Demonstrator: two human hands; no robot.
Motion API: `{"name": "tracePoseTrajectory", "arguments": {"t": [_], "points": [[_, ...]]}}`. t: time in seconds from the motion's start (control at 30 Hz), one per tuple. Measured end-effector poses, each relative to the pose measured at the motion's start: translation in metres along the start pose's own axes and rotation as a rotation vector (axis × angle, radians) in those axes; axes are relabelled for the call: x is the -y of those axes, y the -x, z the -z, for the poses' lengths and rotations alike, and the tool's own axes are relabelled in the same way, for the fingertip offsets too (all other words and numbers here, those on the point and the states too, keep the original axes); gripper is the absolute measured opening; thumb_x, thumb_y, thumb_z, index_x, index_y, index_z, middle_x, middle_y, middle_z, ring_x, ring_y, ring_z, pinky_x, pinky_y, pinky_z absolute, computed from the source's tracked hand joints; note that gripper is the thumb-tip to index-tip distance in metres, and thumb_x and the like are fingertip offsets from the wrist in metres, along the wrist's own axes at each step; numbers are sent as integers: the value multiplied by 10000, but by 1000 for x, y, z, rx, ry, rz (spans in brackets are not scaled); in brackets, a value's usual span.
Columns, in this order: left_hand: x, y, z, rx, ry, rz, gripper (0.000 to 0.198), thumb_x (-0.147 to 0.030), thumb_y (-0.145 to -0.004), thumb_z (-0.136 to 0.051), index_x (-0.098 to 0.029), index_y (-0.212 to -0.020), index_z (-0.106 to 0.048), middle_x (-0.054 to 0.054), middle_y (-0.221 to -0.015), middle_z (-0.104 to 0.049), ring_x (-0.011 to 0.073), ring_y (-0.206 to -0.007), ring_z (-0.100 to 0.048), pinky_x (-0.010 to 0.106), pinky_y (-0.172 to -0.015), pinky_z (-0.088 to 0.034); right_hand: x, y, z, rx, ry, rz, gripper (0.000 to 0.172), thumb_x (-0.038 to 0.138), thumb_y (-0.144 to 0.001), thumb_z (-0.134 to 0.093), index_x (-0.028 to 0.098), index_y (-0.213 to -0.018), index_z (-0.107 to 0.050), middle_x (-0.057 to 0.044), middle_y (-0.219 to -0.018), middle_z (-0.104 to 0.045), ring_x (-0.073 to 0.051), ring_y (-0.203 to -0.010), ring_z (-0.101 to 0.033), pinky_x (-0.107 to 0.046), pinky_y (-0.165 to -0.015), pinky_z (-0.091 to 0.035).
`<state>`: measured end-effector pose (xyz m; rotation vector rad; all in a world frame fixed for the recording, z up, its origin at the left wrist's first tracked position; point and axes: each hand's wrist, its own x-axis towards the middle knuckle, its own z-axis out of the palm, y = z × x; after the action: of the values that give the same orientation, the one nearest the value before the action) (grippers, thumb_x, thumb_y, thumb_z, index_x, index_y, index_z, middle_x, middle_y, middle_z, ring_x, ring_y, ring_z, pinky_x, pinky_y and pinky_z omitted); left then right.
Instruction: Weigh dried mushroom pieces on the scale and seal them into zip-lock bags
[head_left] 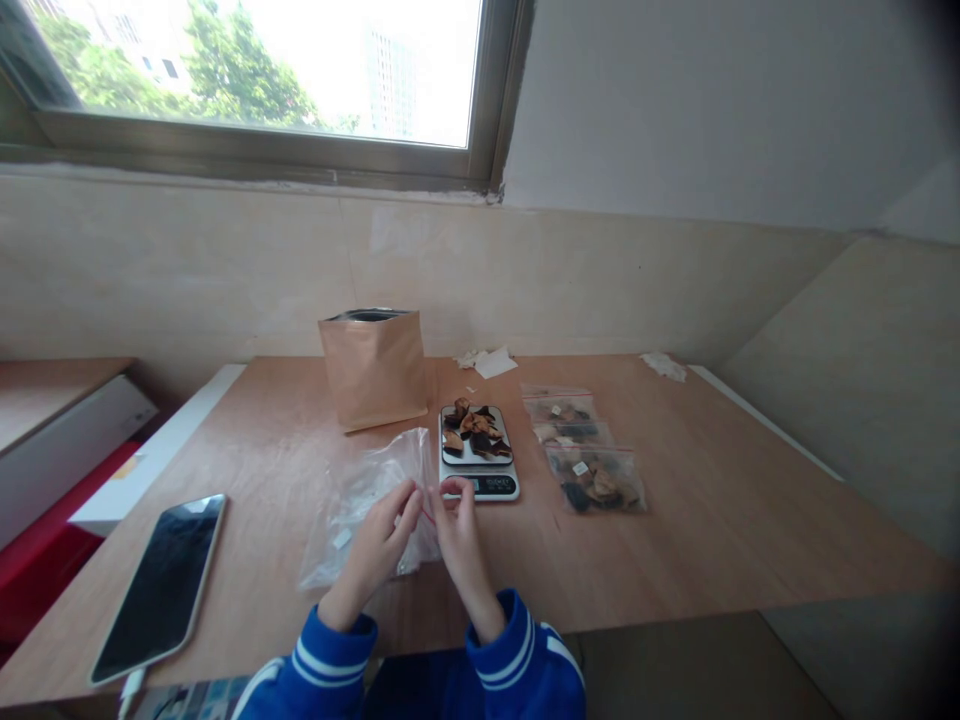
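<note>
My left hand [384, 545] and my right hand [457, 530] meet over the near middle of the wooden table [712, 520], both pinching the red-lined mouth of a clear plastic zip bag [367, 490]. The bag lies flat to the left with a small white packet inside. Just behind my right hand stands a small digital kitchen scale [480, 465] with several dark and brown dried pieces [475, 428] on its platform.
A brown paper pouch [375, 368] stands open behind the scale. Filled clear bags [585, 450] of dried pieces lie to the right. A phone [161, 585] on a cable rests at the front left. White scraps [487, 360] lie near the wall.
</note>
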<state>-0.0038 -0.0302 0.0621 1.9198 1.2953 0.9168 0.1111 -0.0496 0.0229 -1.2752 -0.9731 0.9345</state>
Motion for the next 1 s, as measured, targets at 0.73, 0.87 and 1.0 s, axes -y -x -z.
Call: {"name": "tracePoseTrajectory", "arguments": {"t": [0.73,0.87,1.0], "points": [[35,-72,-37,-655,309,209,395,-446,-884,-440,-167,-620,-528,-22,-566,-488,122,-562,-411,245,-544,-296,-20,-118,74,-306,952,450,294,348,-872,-488,123,-1054,-536,-177,-1039,-584,-312,-1035,-511,-469,-888,-426],[44,-67,-41,-676,358,120,374,-440,-889,-449,-172,-636,-517,-40,-562,-425,112,-560,-376,239,-538,-287,-29,-116,68,-294,1016,425,272,284,-871,-502,114,-1081,-544,-168,-1068,-586,-301,-1043,-508,-438,-896,-411],[48,-63,-42,-723,383,97,376,-438,-885,-455,-178,-614,-487,-49,-549,-367,105,-534,-332,239,-513,-265,-30,-112,73,-331,1018,410,205,296,-889,-490,157,-1012,-577,-133,-1028,-597,-286,-976,-523,-433,-868,-414]]}}
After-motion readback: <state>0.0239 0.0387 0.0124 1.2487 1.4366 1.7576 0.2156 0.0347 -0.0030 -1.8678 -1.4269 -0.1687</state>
